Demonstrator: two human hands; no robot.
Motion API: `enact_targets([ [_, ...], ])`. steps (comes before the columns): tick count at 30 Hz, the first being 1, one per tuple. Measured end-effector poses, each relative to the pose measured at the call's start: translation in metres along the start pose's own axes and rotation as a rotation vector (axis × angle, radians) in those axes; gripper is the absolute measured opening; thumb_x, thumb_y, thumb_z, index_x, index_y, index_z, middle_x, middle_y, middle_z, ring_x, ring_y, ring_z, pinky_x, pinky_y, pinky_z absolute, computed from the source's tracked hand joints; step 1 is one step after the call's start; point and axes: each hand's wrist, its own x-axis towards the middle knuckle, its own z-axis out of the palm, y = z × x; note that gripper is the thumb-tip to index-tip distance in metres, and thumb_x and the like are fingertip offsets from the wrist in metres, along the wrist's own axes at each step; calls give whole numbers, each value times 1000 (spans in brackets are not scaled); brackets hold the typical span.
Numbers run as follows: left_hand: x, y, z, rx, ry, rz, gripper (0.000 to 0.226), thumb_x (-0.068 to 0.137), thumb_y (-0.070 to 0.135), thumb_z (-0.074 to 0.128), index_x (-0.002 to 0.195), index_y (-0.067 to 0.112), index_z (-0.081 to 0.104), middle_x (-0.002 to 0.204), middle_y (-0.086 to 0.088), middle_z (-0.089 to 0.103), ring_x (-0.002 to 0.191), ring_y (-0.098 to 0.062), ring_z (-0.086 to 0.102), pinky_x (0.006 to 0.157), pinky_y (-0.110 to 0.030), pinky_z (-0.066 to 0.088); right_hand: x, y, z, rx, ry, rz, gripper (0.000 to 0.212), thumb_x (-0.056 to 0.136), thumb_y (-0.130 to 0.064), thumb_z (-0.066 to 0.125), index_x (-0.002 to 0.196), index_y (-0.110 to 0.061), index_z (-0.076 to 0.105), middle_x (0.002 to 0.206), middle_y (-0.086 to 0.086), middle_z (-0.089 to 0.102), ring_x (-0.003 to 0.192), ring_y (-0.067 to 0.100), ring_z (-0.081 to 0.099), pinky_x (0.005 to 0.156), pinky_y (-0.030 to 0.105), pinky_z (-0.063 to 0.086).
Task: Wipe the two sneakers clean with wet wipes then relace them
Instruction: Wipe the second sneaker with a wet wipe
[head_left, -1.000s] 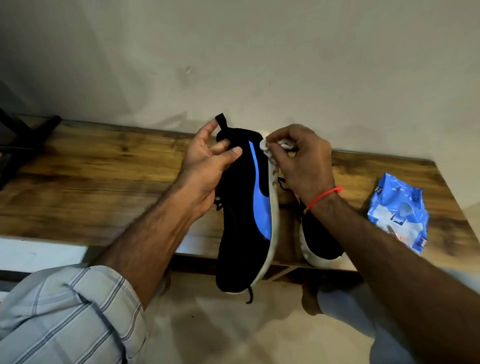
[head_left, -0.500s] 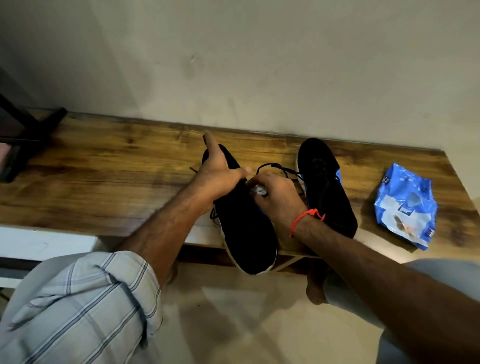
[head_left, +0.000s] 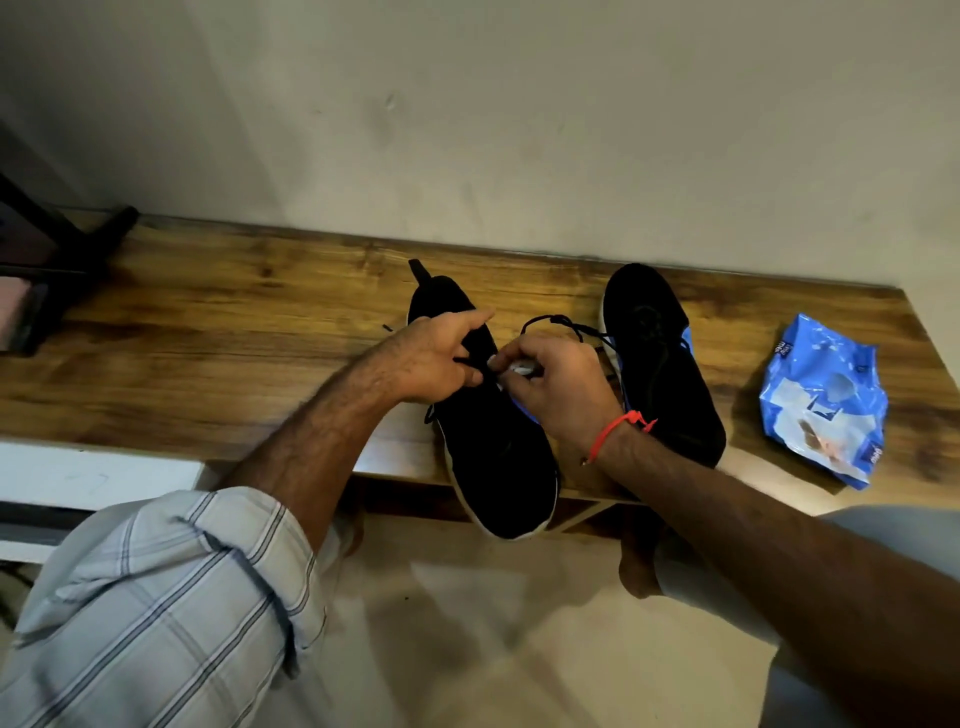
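Note:
Two black sneakers with white soles and blue side stripes stand on the wooden table (head_left: 234, 322). The left sneaker (head_left: 493, 452) has its toe hanging over the table's front edge. My left hand (head_left: 434, 358) rests on its opening and pinches the black lace there. My right hand (head_left: 558, 387) is curled round a crumpled white wet wipe (head_left: 519, 370) right beside the left hand. A loop of black lace (head_left: 556, 323) arches behind my right hand. The right sneaker (head_left: 660, 364) stands untouched to the right.
A blue wet-wipe pack (head_left: 823, 400) lies on the table's right end. A dark stand (head_left: 57, 260) occupies the far left. A plain wall rises directly behind the table. Below the front edge are the pale floor and my bare foot (head_left: 639, 566).
The left sneaker, held up on its side a second ago, now stands upright on the table. Both hands came down onto its top; the right hand still holds the wipe.

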Motion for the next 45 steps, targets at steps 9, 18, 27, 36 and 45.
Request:
enact_targets([
  [9, 17, -15, 9, -24, 245, -39, 84, 90, 8, 73, 152, 48, 34, 118, 0, 71, 112, -18, 65, 93, -41, 58, -41, -1, -17, -113, -486, -120, 12, 81, -8, 68, 90, -15, 64, 84, -9, 64, 75, 6, 58, 63, 19, 46],
  [18, 21, -16, 10, -4, 271, 22, 76, 91, 10, 73, 151, 45, 41, 135, -1, 64, 127, -18, 57, 102, -43, 54, -27, 3, -26, 100, -224, -30, 12, 85, -21, 77, 90, -18, 66, 90, -8, 69, 83, 4, 65, 73, 25, 56],
  [27, 12, -14, 11, 202, 368, 11, 68, 97, 27, 68, 152, 49, 34, 130, 9, 68, 139, -18, 44, 116, -49, 17, -32, -1, -31, -141, -795, -87, 11, 85, -7, 68, 88, -17, 62, 83, -8, 62, 74, 3, 57, 62, 13, 45],
  [36, -3, -7, 1, 389, 345, -73, 54, 104, 33, 53, 154, 41, 34, 142, -18, 49, 130, -40, 47, 102, -49, 48, -5, 19, -85, 598, -65, 300, 18, 86, 9, 66, 90, -9, 63, 81, 0, 66, 69, 5, 63, 65, 19, 53],
  [45, -13, -2, -8, 91, 506, -260, 48, 99, 35, 61, 145, 26, 51, 103, -11, 73, 75, -26, 75, 62, -34, 61, 5, 36, -101, 630, 193, 509, 19, 89, 6, 63, 87, -13, 67, 96, 15, 70, 92, 33, 70, 87, 50, 58],
])
